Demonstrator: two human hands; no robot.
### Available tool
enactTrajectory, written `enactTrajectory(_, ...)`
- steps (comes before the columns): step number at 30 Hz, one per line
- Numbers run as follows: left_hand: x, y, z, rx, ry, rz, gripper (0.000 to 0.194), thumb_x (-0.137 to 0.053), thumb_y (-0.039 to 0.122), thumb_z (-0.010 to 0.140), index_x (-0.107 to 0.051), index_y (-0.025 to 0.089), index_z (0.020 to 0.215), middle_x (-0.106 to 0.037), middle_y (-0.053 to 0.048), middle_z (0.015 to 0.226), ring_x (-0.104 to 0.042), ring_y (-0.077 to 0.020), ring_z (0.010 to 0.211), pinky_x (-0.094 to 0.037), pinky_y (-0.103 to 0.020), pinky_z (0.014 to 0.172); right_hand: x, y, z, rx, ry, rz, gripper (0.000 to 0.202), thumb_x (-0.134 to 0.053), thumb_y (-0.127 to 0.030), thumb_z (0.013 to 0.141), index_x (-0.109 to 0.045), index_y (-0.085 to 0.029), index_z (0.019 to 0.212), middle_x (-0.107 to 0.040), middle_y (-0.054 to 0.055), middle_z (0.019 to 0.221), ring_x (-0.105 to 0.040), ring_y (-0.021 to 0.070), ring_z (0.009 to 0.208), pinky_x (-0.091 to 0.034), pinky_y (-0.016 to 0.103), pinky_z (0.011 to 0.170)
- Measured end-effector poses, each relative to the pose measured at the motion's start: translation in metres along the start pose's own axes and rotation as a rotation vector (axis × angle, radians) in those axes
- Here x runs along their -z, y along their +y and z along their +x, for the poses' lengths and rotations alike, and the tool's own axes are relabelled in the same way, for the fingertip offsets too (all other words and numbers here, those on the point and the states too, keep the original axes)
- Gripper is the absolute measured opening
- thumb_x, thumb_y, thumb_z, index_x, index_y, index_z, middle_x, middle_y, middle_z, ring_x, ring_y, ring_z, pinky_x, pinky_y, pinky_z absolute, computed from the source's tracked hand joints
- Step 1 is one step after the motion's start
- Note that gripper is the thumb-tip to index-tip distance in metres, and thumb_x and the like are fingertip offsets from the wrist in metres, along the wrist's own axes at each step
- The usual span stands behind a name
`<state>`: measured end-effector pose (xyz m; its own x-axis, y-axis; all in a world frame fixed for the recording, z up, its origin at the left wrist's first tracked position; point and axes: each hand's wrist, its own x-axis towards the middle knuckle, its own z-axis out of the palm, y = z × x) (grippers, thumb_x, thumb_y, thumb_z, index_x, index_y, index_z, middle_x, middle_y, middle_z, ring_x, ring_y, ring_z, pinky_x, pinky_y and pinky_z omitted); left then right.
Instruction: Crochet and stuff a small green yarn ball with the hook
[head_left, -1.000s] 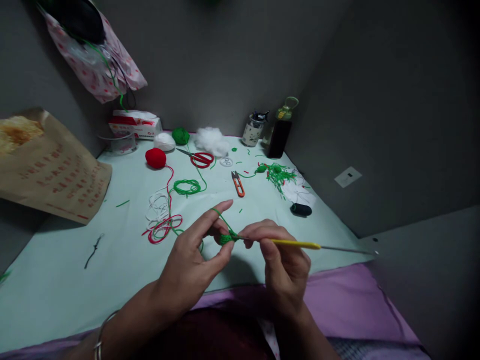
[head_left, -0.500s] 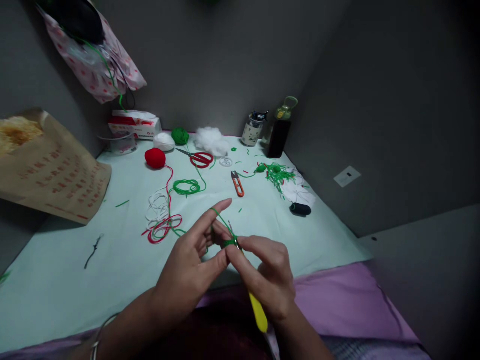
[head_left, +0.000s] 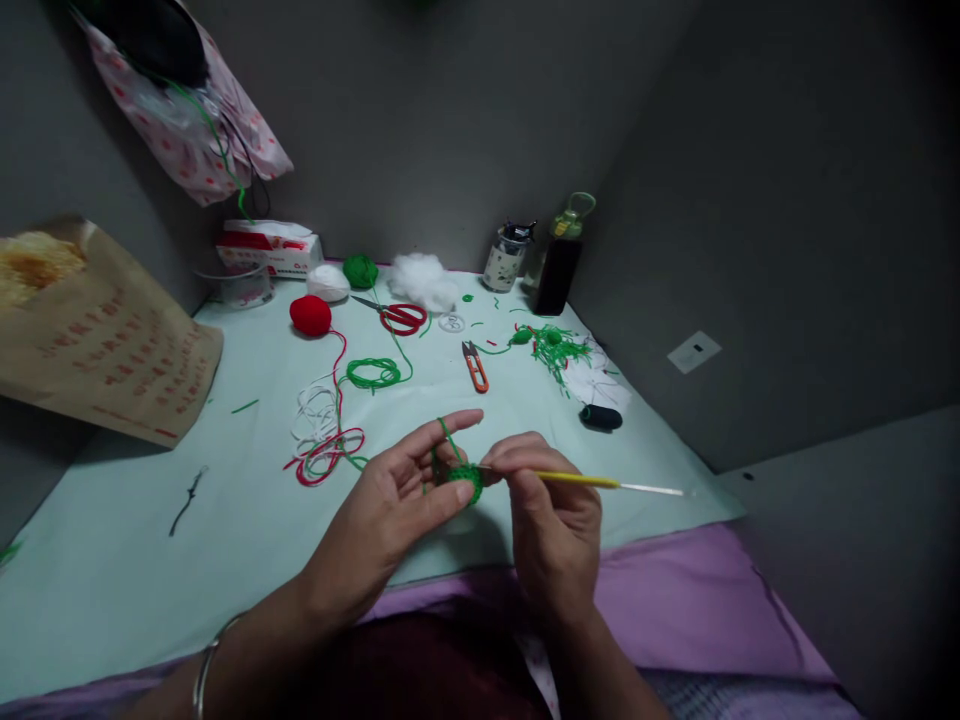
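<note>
My left hand [head_left: 390, 510] pinches a small round green crochet piece [head_left: 466, 482] between thumb and fingers. Green yarn [head_left: 450, 440] loops over its raised index finger and runs down to the piece. My right hand [head_left: 555, 520] is closed around a crochet hook [head_left: 577, 480] with a yellow grip, which lies nearly level. The hook's thin left end meets the upper right of the crochet piece; whether its tip sits inside a stitch I cannot tell. The hook's other, silver end points right, past my fingers.
Beyond my hands lie orange thread snips [head_left: 476, 368], red-handled scissors [head_left: 403, 319], a coil of green yarn [head_left: 373, 374] and a red yarn ball [head_left: 310, 315]. White stuffing [head_left: 424, 282] and a dark bottle [head_left: 559, 275] stand at the back. A paper bag [head_left: 120, 350] is at left.
My right hand has turned the hook from steeply slanted to almost level, its rear end swinging out to the right. The green piece now shows more fully above my left thumb.
</note>
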<state>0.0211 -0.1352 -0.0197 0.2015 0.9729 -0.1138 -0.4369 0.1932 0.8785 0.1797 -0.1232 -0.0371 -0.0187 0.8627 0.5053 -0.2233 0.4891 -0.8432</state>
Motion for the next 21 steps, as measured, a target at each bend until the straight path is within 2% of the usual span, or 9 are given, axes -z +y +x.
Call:
enactTrajectory(3, -0.002, -0.003, 0.002, -0.058, 0.044, 0.033, 0.058, -0.083, 0.023, 0.083, -0.065, 0.032, 0.137, -0.062, 0.003, 0.091, -0.055, -0.011, 0.088, -0.043, -0.023, 0.085, -0.002, 0.003, -0.003, 0.042, 0.007, -0.095, 0.017, -0.062, -0.02, 0.098, -0.078, -0.024, 0.097, -0.069, 0.003, 0.087, -0.062, 0.0174, 0.085, -0.05, 0.032, 0.075)
enactTrajectory(5, -0.003, -0.001, 0.003, -0.046, 0.028, -0.006, 0.061, -0.083, 0.022, 0.083, -0.063, 0.031, 0.14, -0.064, 0.003, 0.089, -0.055, -0.01, 0.084, -0.044, -0.022, 0.083, -0.001, 0.002, -0.003, 0.018, 0.004, -0.082, 0.017, -0.061, -0.02, 0.099, -0.078, -0.023, 0.096, -0.069, 0.003, 0.086, -0.063, 0.0173, 0.083, -0.05, 0.032, 0.074)
enactTrajectory(10, 0.001, 0.006, 0.003, 0.149, -0.125, -0.198, 0.056, -0.084, 0.02, 0.077, -0.07, 0.021, 0.131, -0.064, 0.002, 0.081, -0.051, -0.0078, 0.07, -0.043, -0.019, 0.068, 0.007, -0.002, 0.005, -0.165, 0.037, 0.186, 0.018, -0.062, -0.027, 0.099, -0.076, -0.022, 0.088, -0.063, 0.001, 0.077, -0.059, 0.0135, 0.07, -0.049, 0.028, 0.069)
enactTrajectory(12, 0.002, 0.006, 0.003, 0.177, -0.179, -0.273, 0.051, -0.084, 0.021, 0.076, -0.073, 0.018, 0.126, -0.062, 0.001, 0.079, -0.049, -0.0078, 0.068, -0.042, -0.019, 0.064, 0.009, -0.002, 0.008, -0.245, 0.036, 0.288, 0.019, -0.063, -0.029, 0.097, -0.075, -0.02, 0.085, -0.06, 0.0, 0.074, -0.056, 0.0121, 0.066, -0.048, 0.026, 0.065)
enactTrajectory(14, 0.001, 0.004, 0.003, 0.164, -0.164, -0.284, 0.048, -0.084, 0.022, 0.076, -0.074, 0.018, 0.123, -0.062, 0.001, 0.08, -0.049, -0.0076, 0.068, -0.042, -0.019, 0.065, 0.009, -0.001, 0.009, -0.301, 0.016, 0.35, 0.02, -0.063, -0.031, 0.097, -0.074, -0.021, 0.084, -0.059, 0.0, 0.073, -0.055, 0.0113, 0.063, -0.047, 0.025, 0.062)
enactTrajectory(16, -0.001, 0.001, 0.003, 0.119, -0.102, -0.208, 0.048, -0.084, 0.022, 0.077, -0.074, 0.022, 0.124, -0.063, 0.001, 0.085, -0.054, -0.0089, 0.076, -0.044, -0.02, 0.073, 0.006, 0.0, 0.008, -0.277, -0.007, 0.316, 0.019, -0.063, -0.032, 0.098, -0.074, -0.023, 0.087, -0.062, 0.0, 0.077, -0.057, 0.012, 0.067, -0.048, 0.026, 0.065)
enactTrajectory(19, -0.002, -0.004, 0.002, 0.023, -0.029, -0.028, 0.052, -0.086, 0.024, 0.078, -0.071, 0.03, 0.128, -0.067, 0.001, 0.094, -0.06, -0.0141, 0.096, -0.044, -0.023, 0.087, 0.002, 0.004, 0.003, -0.11, -0.018, 0.073, 0.015, -0.064, -0.026, 0.098, -0.078, -0.025, 0.094, -0.071, 0.004, 0.089, -0.064, 0.0168, 0.088, -0.051, 0.031, 0.08)
enactTrajectory(21, -0.001, -0.005, 0.001, 0.001, -0.02, 0.05, 0.046, -0.082, 0.03, 0.084, -0.071, 0.033, 0.128, -0.067, 0.001, 0.097, -0.06, -0.0152, 0.099, -0.044, -0.024, 0.089, 0.002, 0.006, 0.0, -0.057, 0.002, -0.021, 0.015, -0.064, -0.023, 0.098, -0.079, -0.025, 0.097, -0.073, 0.004, 0.093, -0.064, 0.0177, 0.092, -0.051, 0.032, 0.082)
